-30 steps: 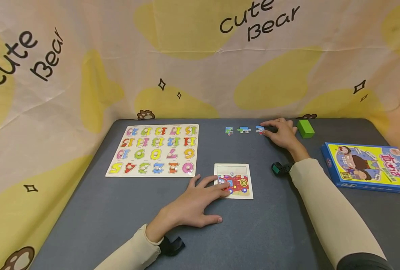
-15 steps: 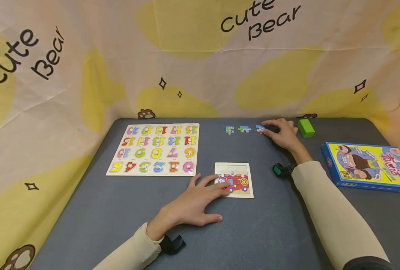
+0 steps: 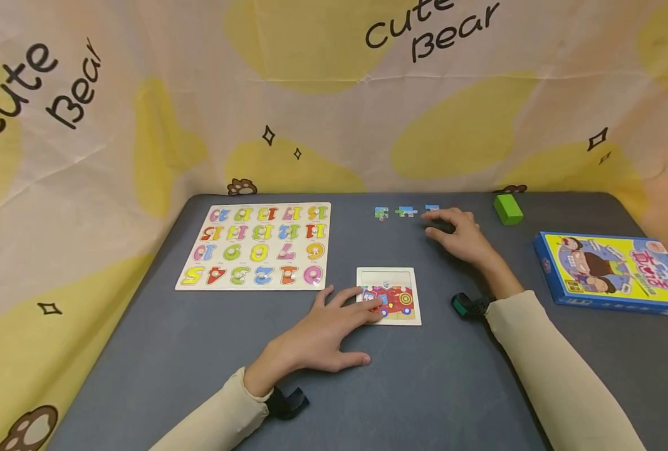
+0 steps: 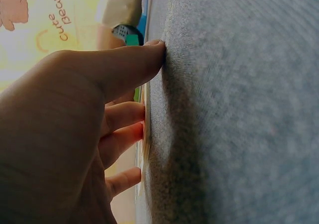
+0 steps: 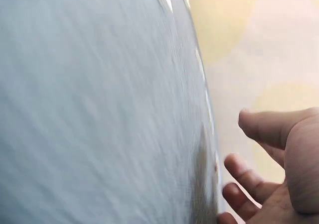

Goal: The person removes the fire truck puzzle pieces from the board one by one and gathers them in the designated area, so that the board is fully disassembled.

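Observation:
My left hand [image 3: 323, 335] lies spread with its fingertips on the left side of a small white-framed puzzle tray [image 3: 417, 313], which shows a red vehicle picture [image 3: 393, 300]. Part of that picture is hidden under the fingers. In the left wrist view the thumb [image 4: 134, 64] reaches down to the tabletop. At the back, my right hand [image 3: 462, 238] is just in front of a blue jigsaw piece [image 3: 432, 207], partly covering it. Thumb and fingers stand apart with nothing between them in the right wrist view. Two more jigsaw pieces [image 3: 406, 212] [image 3: 381, 213] lie to its left.
A board of coloured numbers [image 3: 255, 246] lies at the back left. A green block [image 3: 507, 210] stands beyond the right hand, and a blue and yellow box [image 3: 616, 270] lies at the right. A patterned cloth [image 3: 334, 94] hangs behind the table.
My right hand has come away from the blue jigsaw piece, a little toward me and to the left; the piece stays in the row. The left hand keeps its place on the tray.

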Tool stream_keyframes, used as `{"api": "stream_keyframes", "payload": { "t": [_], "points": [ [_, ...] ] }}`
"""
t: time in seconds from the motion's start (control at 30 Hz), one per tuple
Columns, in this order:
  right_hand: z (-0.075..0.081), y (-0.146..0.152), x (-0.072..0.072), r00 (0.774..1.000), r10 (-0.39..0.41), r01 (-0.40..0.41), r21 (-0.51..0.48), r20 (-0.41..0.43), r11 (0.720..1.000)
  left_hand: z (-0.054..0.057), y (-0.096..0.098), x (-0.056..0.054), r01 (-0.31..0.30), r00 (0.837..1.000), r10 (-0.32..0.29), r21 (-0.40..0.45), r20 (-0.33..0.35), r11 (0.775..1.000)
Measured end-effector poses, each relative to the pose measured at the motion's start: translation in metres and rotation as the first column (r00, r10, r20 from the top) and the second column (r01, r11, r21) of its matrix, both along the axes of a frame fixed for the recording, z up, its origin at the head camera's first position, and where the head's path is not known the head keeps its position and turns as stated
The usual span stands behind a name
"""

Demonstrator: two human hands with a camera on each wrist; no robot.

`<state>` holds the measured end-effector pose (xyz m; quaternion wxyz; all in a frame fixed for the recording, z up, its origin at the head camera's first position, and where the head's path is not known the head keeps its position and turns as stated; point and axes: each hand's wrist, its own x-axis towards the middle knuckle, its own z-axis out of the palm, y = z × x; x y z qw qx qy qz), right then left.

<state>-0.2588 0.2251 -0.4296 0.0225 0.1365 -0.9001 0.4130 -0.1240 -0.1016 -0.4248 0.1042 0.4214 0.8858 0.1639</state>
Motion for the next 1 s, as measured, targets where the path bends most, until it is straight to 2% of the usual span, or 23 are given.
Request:
{"api": "stream_keyframes", "payload": {
  "t": [0.27,0.43,0.63,0.8,1.0],
  "points": [
    [0.004,-0.028,0.021,0.982,0.191,-0.191,0.027,-0.001,0.981,0.001,0.000,0.000,-0.006,1.000,0.006,-0.002,-0.009,1.000],
    [0.006,-0.037,0.031,0.972,0.236,-0.235,0.051,-0.008,0.971,0.002,0.000,0.000,-0.005,1.000,0.005,-0.012,-0.016,1.000],
    [0.007,-0.043,0.037,0.960,0.277,-0.271,0.101,-0.047,0.957,0.002,0.001,0.000,-0.002,1.000,0.001,-0.013,-0.011,1.000],
    [0.007,-0.048,0.042,0.948,0.318,-0.311,0.155,-0.025,0.938,0.002,0.000,0.000,0.004,1.000,-0.004,-0.013,-0.006,1.000],
    [0.011,-0.053,0.047,0.930,0.367,-0.361,0.160,-0.011,0.919,0.000,0.000,-0.001,0.014,1.000,-0.014,-0.020,-0.004,1.000]
  ]
}}
